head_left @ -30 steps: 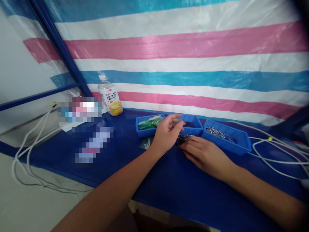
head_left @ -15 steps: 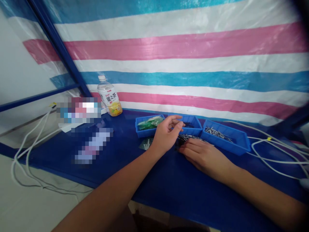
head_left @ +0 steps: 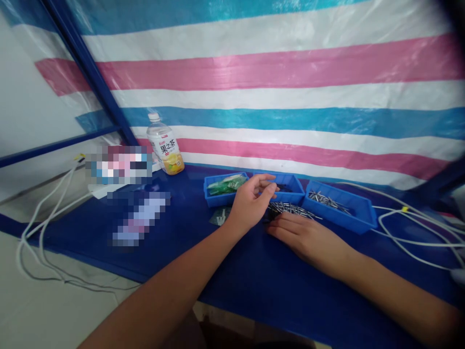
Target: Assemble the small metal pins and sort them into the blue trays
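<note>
My left hand [head_left: 252,201] is held in front of the middle blue bin [head_left: 296,194], fingers curled toward the thumb. Whatever lies in its palm is hidden from me. At the near edge of a pile of thin metal screws or nails [head_left: 290,209], my right hand [head_left: 303,236] points its closed fingers down at the table. Its fingertips are out of sight, so I cannot make out what they pinch. Dark pieces lie in the middle bin, partly behind my left hand. Beside my left wrist is a small clear bag with pale pieces [head_left: 221,216].
A left blue bin [head_left: 218,199] holds green-tinted bags [head_left: 227,185]; a right blue bin [head_left: 358,218] holds loose metal pins [head_left: 327,200]. A drink bottle [head_left: 167,148] stands at the back left. White cables [head_left: 395,237] run along the right, others [head_left: 41,232] hang at left.
My right hand has shifted slightly down and toward me, uncovering more of the metal pile. My left hand has stayed in place.
</note>
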Tool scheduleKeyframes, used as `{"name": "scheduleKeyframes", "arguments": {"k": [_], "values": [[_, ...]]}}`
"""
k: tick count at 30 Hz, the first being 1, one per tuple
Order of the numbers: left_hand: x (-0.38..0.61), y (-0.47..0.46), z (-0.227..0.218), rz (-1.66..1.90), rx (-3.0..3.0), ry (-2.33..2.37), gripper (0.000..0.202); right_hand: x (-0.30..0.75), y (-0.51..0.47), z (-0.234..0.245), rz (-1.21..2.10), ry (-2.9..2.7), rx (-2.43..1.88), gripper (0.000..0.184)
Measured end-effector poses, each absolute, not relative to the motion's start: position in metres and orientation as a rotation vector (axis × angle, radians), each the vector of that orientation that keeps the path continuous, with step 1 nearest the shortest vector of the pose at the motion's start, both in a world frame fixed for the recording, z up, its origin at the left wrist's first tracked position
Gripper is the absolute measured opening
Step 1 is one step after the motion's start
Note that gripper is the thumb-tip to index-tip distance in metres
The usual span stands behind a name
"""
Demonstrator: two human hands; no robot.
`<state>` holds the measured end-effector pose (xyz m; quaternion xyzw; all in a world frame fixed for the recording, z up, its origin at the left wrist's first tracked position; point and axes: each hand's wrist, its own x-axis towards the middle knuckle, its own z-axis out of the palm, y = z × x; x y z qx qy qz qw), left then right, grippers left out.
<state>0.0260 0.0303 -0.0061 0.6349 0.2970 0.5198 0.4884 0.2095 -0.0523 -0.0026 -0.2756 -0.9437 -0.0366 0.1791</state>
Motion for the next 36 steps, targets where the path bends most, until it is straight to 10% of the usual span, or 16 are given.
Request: {"name": "scheduleKeyframes", "arguments": {"k": [36], "values": [[0.027, 0.021, -0.011, 0.926, 1.766, 0.609, 0.037, 0.233, -0.040, 0.003, -0.167, -2.015, -1.103, 0.011]]}}
